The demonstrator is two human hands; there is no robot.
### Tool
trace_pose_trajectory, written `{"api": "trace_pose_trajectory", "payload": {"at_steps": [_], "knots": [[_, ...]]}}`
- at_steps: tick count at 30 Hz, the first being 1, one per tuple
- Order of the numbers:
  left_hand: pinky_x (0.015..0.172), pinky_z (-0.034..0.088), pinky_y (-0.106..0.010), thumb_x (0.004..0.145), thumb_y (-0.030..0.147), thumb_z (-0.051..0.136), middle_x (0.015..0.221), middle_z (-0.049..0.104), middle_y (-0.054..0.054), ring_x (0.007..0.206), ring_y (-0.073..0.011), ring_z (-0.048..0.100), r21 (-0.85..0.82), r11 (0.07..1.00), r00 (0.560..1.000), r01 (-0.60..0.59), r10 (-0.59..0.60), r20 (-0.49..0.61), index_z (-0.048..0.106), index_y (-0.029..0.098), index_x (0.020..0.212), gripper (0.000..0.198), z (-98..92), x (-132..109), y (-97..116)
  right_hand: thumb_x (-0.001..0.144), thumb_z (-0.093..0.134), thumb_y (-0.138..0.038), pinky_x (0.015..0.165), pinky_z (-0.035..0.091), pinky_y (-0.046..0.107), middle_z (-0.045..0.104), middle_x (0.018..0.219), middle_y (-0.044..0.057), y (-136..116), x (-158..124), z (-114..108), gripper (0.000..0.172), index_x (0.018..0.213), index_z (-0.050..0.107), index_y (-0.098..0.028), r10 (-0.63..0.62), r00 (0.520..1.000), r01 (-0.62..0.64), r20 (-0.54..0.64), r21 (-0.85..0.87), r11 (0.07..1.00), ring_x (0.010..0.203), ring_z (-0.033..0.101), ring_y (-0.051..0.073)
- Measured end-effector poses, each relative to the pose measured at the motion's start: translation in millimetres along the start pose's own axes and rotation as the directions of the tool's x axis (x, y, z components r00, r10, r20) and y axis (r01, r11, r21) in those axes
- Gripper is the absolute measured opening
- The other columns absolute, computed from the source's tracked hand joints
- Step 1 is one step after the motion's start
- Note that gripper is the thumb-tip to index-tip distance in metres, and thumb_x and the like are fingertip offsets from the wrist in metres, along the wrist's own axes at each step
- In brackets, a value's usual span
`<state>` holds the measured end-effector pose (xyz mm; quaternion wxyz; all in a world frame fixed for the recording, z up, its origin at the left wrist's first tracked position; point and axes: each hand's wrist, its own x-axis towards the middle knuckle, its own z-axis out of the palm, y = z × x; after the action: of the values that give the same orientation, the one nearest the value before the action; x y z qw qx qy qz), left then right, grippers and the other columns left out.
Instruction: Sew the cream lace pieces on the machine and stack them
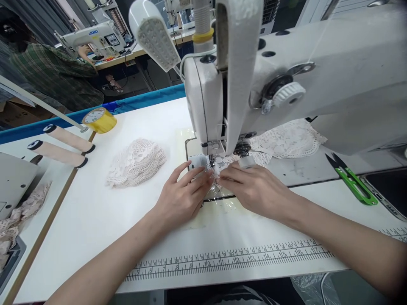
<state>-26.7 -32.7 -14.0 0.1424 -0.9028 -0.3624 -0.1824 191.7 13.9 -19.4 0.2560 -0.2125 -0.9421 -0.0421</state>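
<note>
A small piece of white lace (219,166) lies under the presser foot of a white sewing machine (206,97). My left hand (181,192) is at the left of the needle, its fingertips closed on the lace edge and its index finger by the metal needle plate (197,161). From the right, my right hand (254,186) pinches the same lace, fingers bent close to the presser foot. The fingertips partly hide the lace between them. More lace (286,140) spreads out behind, under the machine arm.
A stack of lace pieces (136,163) sits left of my hands. Beyond it are yellow tape (100,120) and two thread spools (57,153). Green thread snips (352,180) and a phone (389,188) lie right. A ruler strip (229,260) runs along the front. Another person (54,72) sits at a machine behind.
</note>
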Motion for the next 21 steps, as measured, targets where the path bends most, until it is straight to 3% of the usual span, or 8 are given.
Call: {"api": "trace_pose_trajectory", "payload": {"at_steps": [21], "knots": [[0.111,0.037,-0.05,0.089,0.009,0.051,0.11,0.073,-0.006,0.109,-0.0214,0.064,0.048,0.999,1.0,-0.021,0.022,-0.016,0.065,0.013,0.116,0.03,2.0,-1.4,0.4,0.083,0.046,0.004,0.058,0.036,0.03,0.068,0.082,0.004,-0.6,-1.0,1.4,0.028,0.086,0.069,-0.011,-0.016,1.0,0.016,0.001,-0.002,1.0,0.078,0.059,0.017]]}}
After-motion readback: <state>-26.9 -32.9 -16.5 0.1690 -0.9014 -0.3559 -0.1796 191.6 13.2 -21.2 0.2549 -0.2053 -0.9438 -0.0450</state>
